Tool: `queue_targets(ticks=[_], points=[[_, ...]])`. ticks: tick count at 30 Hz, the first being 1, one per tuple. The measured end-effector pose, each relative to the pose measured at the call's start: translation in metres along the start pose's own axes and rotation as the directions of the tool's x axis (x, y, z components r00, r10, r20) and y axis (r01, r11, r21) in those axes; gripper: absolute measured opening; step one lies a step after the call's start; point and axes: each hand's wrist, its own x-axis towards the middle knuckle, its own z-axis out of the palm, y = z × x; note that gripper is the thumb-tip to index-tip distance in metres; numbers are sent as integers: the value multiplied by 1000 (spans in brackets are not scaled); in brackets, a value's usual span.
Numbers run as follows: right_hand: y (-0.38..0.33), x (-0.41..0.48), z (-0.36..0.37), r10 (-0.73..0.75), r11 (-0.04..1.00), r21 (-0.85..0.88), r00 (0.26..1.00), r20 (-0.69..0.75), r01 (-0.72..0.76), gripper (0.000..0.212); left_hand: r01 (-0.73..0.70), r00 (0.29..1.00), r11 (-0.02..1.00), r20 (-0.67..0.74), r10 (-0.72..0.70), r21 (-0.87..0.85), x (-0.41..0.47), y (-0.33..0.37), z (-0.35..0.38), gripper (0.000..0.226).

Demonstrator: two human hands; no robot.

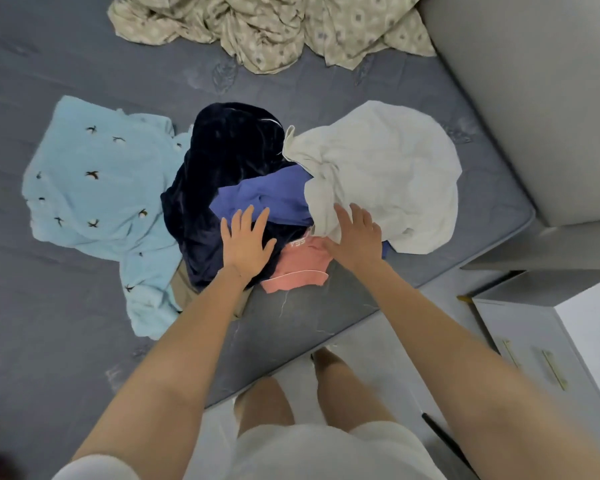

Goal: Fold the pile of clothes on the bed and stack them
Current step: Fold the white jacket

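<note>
The unfolded pile of clothes (257,188) lay near the grey bed's (66,64) edge: plush navy, crumpled white, soft pale-blue. Both hands, left (246,242) and right (355,233), lay flat with fingers spread on it, gripping nothing.

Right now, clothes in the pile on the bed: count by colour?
light blue garment, bird motifs: 1
dark navy garment: 1
mid blue garment: 1
white garment: 1
pink garment: 1
tan garment, only an edge showing: 1
Total: 6 visible; more may be hidden underneath.
</note>
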Motion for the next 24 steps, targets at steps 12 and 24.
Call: queue_targets(ticks=[12, 24], points=[[108, 136, 28, 73, 991, 108, 997, 38, -77, 91, -112, 990, 912, -123, 69, -394, 159, 116, 57, 74], [125, 187, 51, 25, 941, 326, 946, -323, 87, 18, -33, 966, 808, -225, -124, -588, 209, 141, 89, 25]])
